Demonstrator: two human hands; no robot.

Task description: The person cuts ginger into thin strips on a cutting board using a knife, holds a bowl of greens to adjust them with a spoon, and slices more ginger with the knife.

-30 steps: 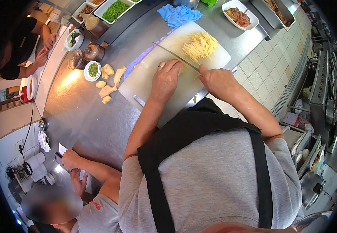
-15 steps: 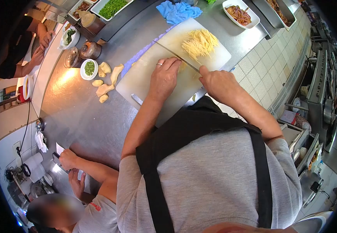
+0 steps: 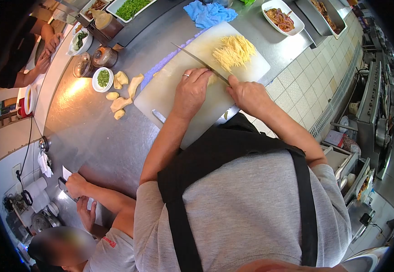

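Observation:
A kitchen knife (image 3: 192, 55) lies slantwise over the white cutting board (image 3: 154, 97), its handle wrapped in my right hand (image 3: 248, 96). Close beside the blade, my left hand (image 3: 192, 89), with a ring on one finger, has its fingers curled and pressed down on pale ginger (image 3: 212, 79), mostly hidden beneath them. Beyond the blade sits a heap of thin yellow ginger strips (image 3: 234, 52). Left of the board, several peeled ginger pieces (image 3: 121, 104) rest on the steel counter.
A purple cloth (image 3: 154, 71) shows under the board's far edge. Nearby stand a small bowl of chopped greens (image 3: 102, 78), spice jars (image 3: 105, 57), a blue cloth (image 3: 209, 15) and a dish of sliced meat or onion (image 3: 282, 19). A co-worker (image 3: 102, 204) at lower left holds a phone-like object.
The knife has drawn back and its tip has swung left, away from the strips. My right hand has moved slightly left with it. My left hand stays nearly in place.

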